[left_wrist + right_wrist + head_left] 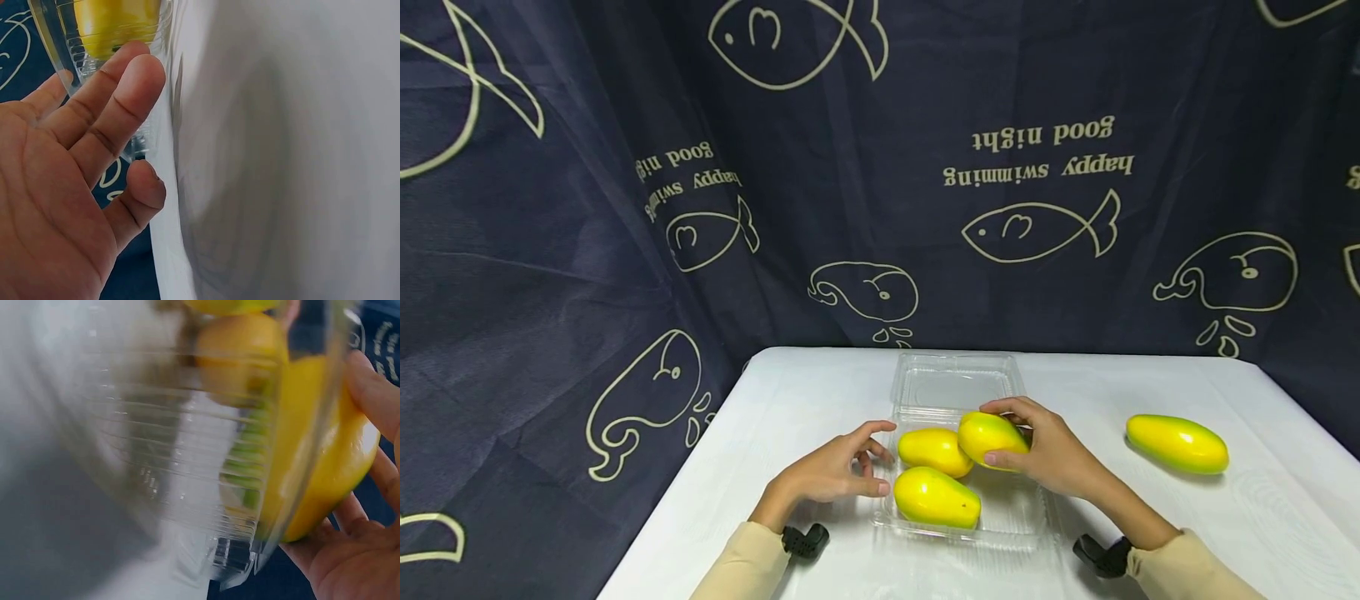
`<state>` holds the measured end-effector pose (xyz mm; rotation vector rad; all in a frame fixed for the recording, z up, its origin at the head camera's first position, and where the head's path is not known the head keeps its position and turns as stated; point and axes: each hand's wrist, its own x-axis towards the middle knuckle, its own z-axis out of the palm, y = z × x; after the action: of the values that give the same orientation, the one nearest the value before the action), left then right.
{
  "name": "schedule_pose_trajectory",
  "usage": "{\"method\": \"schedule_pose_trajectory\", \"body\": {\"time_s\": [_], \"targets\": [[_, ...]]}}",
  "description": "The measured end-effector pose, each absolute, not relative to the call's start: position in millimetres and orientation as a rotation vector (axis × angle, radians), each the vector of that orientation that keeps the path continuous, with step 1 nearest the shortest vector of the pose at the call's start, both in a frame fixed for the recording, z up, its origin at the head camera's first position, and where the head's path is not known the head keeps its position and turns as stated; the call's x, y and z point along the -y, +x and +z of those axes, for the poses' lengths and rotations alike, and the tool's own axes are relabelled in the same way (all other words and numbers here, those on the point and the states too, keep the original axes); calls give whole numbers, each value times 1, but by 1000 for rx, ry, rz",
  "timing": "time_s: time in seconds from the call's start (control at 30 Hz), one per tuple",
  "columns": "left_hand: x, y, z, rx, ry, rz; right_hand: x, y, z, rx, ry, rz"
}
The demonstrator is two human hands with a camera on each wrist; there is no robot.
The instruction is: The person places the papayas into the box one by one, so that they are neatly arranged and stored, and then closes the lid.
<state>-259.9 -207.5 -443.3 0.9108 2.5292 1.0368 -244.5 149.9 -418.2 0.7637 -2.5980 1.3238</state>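
My right hand [1051, 446] grips a yellow-green papaya [990, 439] over the right part of an open clear plastic clamshell box [1011, 508]. In the right wrist view, the fingers curl round the held papaya [340, 465], which shows partly through the clear wall. Two more papayas lie in the box's left half: one toward the back [931, 450], one toward the front [934, 498]. Beside the box's left wall is my left hand [835, 468], its fingers loosely bent and spread, nothing between them. The left wrist view shows the left palm [56, 187] facing the camera.
Another papaya [1177, 444] lies apart on the white-covered table [1150, 508], to the right. The box's lid [957, 382] is folded back toward the table's far edge. A dark curtain [880, 183] with fish drawings hangs behind and on the left.
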Motion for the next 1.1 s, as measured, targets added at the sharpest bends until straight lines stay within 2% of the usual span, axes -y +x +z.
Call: {"method": "schedule_pose_trajectory", "body": {"time_s": [1.1], "targets": [[207, -260, -445, -2535, 906, 1028, -151, -244, -426, 2609, 727, 1215]]}}
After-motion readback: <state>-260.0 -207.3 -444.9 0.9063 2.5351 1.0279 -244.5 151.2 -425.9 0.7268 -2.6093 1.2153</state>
